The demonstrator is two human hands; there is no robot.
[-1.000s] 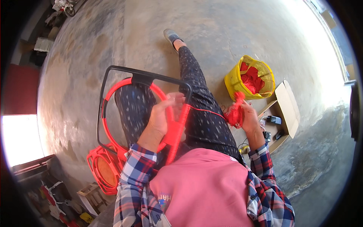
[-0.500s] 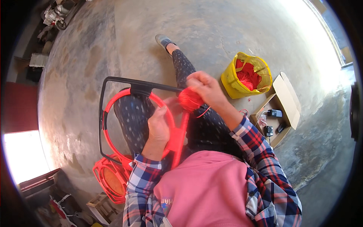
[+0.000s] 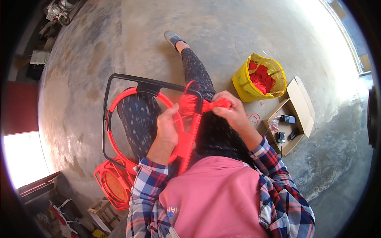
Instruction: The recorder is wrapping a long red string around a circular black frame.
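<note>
Right hand (image 3: 232,109) now back beside black metal frame (image 3: 158,85), fingers closed on red cord bundle (image 3: 216,104); left hand (image 3: 167,129) grips red plastic hoop (image 3: 127,93); winding goes on

1. Shirt: plaid flannel, red/blue/white checks w/ dark lines, long sleeves, cuffs at both wrists.
2. Left sleeve (image 3: 145,186): cuff edge red-heavy, fabric bunched.
3. Right sleeve (image 3: 278,174): same plaid, small dark button near the elbow.
4. Front: pink apron or top (image 3: 214,198), plain, w/ small printed mark at lower left.
5. Legs: dark trousers (image 3: 194,71), fine white dot pattern.
6. Foot: grey slip-on shoe (image 3: 173,37), no sock seen.
</note>
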